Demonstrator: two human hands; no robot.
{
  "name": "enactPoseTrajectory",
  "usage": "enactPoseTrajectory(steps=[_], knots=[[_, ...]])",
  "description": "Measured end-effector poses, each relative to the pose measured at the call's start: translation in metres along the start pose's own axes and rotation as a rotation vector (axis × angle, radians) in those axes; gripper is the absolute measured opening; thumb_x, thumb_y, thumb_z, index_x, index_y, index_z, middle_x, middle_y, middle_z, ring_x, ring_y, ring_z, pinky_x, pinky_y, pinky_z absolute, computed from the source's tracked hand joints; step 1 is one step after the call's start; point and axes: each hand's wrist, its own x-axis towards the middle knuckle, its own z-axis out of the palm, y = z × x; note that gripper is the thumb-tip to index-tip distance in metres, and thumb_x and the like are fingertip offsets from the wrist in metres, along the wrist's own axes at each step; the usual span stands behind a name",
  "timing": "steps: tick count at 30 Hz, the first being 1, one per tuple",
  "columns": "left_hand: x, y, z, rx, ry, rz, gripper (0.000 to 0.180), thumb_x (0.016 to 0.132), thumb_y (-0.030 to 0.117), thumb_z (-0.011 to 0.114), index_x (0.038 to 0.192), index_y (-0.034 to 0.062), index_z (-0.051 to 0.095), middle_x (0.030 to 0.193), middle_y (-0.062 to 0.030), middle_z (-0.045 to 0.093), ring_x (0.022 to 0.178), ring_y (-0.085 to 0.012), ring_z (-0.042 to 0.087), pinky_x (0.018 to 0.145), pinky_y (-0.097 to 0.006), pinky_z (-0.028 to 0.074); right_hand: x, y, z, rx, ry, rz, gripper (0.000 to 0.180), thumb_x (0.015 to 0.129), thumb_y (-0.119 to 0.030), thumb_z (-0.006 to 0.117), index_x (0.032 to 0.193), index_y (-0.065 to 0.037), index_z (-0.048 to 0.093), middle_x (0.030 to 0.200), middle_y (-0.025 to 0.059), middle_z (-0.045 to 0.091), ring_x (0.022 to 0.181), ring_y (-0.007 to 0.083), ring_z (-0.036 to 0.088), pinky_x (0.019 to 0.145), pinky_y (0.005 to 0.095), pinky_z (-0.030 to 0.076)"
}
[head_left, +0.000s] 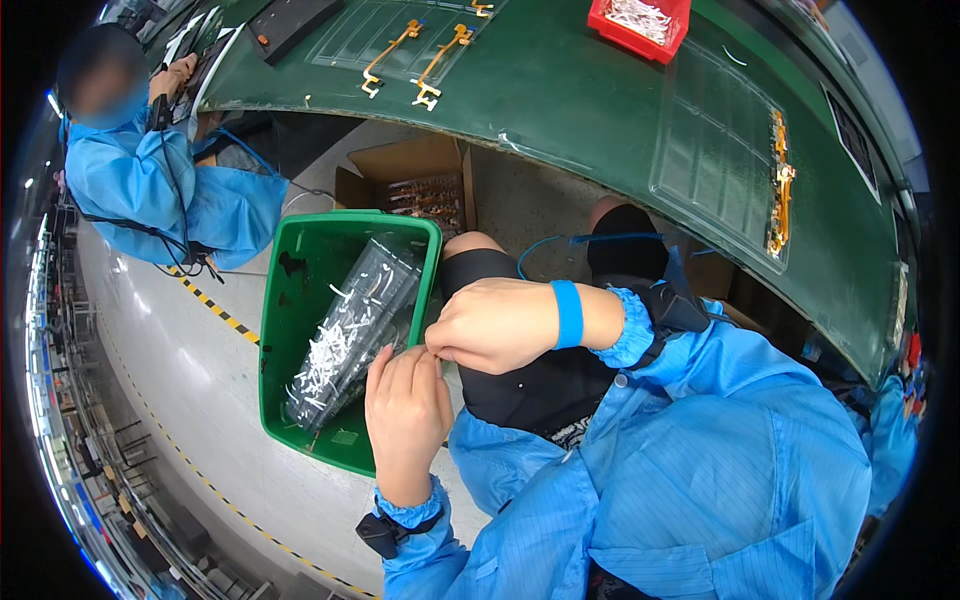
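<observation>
Over the right rim of a green bin [432, 240], my two hands meet with their fingertips together. My left hand [408, 412] is closed, its fingers curled in a pinch. My right hand [492, 325], with a blue band at the wrist, is closed too, knuckles up. Whatever sits between the fingertips is hidden or too small to make out. Inside the bin a clear plastic tray [385, 265] leans at a slant, with many white strips [335, 345] scattered over it.
On the green table [560, 120] lie orange flex cables [440, 65], a clear tray [700, 190] with more orange cables [780, 190], and a red box [640, 28] of white strips. A cardboard box [355, 160] stands under it. A co-worker [150, 180] sits at the left.
</observation>
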Motion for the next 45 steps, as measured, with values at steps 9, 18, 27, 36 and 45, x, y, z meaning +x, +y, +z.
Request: enactPoseTrajectory(steps=[9, 18, 27, 36, 45], knots=[[-0.016, -0.027, -0.005, -0.148, 0.236, -0.217, 0.013, 0.077, -0.001, 0.060, 0.088, -0.0025, 0.067, 0.090, -0.0154, 0.070, 0.080, -0.0302, 0.068, 0.078, -0.038, 0.054, 0.000, -0.003, 0.002, 0.168, 0.046, 0.025, 0.011, 0.086, -0.009, 0.057, 0.088, 0.000, 0.062, 0.074, 0.0164, 0.065, 0.070, 0.0329, 0.064, 0.063, 0.0393, 0.051], [-0.064, -0.066, -0.004, 0.132, 0.124, -1.115, 0.040, 0.089, 0.029, 0.066, 0.065, -0.0036, 0.066, 0.048, -0.0125, 0.055, 0.044, -0.0202, 0.054, 0.050, -0.034, 0.044, 0.001, -0.001, 0.011, 0.788, 0.234, 0.213, 0.015, 0.089, -0.010, 0.060, 0.097, 0.002, 0.062, 0.086, 0.0101, 0.072, 0.079, 0.0125, 0.069, 0.071, 0.0256, 0.054], [-0.030, -0.010, -0.004, -1.009, 0.354, -0.830, 0.023, 0.096, 0.008, 0.054, 0.113, -0.0071, 0.060, 0.093, -0.0128, 0.068, 0.076, -0.0142, 0.063, 0.070, -0.026, 0.051, -0.002, -0.004, 0.016, 0.933, 0.137, 0.263, 0.016, 0.091, -0.010, 0.063, 0.100, 0.003, 0.063, 0.093, 0.0092, 0.071, 0.088, 0.0138, 0.068, 0.080, 0.0260, 0.053], [-0.015, 0.015, 0.007, -1.037, 0.308, -0.657, 0.013, 0.092, 0.001, 0.060, 0.098, -0.0090, 0.065, 0.088, -0.0114, 0.068, 0.082, -0.0157, 0.066, 0.074, -0.026, 0.054, -0.014, -0.014, 0.000, 0.741, 0.069, 0.248, 0.015, 0.091, -0.011, 0.062, 0.097, 0.003, 0.063, 0.087, 0.0105, 0.072, 0.080, 0.0128, 0.068, 0.074, 0.0260, 0.054], [-0.004, 0.028, 0.004, -1.040, 0.364, -0.682, 0.011, 0.091, 0.001, 0.062, 0.093, -0.0088, 0.067, 0.090, -0.0138, 0.069, 0.075, -0.0140, 0.067, 0.068, -0.024, 0.054, -0.015, -0.018, 0.001, 0.795, 0.172, 0.182, 0.015, 0.087, -0.010, 0.061, 0.085, 0.004, 0.063, 0.075, 0.0130, 0.070, 0.070, 0.0154, 0.069, 0.062, 0.0277, 0.052]])
